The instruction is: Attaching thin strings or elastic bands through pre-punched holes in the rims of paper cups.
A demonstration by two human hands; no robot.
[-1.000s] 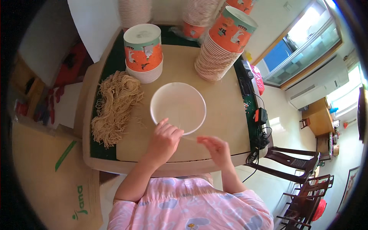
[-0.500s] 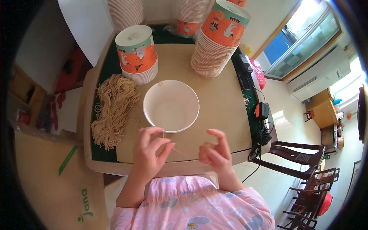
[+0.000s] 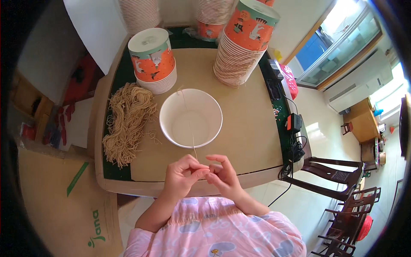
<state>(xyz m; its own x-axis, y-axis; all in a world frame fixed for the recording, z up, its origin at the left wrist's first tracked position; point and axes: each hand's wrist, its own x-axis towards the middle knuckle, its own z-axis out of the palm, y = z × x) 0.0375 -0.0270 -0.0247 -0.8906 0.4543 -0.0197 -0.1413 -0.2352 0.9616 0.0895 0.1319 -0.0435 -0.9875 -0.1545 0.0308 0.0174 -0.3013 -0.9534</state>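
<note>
A large white paper bucket point(image 3: 191, 119) stands upright on the table in front of me, its mouth facing up. Thin beige string point(image 3: 194, 144) runs from its far rim across the mouth to my hands. Below the near rim, my left hand point(image 3: 183, 174) is closed, pinching the string between thumb and fingers. My right hand point(image 3: 225, 177) meets it at the fingertips; it pinches at the same spot with the index finger raised. The string's end is hidden between the fingers. A thick bundle of cut beige strings point(image 3: 128, 124) lies left of the bucket.
An upturned stack of orange and green buckets point(image 3: 153, 64) stands far left, a taller one point(image 3: 240, 60) far right. More stacks stand behind. A power strip point(image 3: 273, 83) and black cables point(image 3: 292, 154) line the right edge. A cardboard box point(image 3: 64, 205) is at lower left.
My hands have come together; the right moved left and the left moved slightly right and down. The string now stretches visibly over the bucket to my fingers.
</note>
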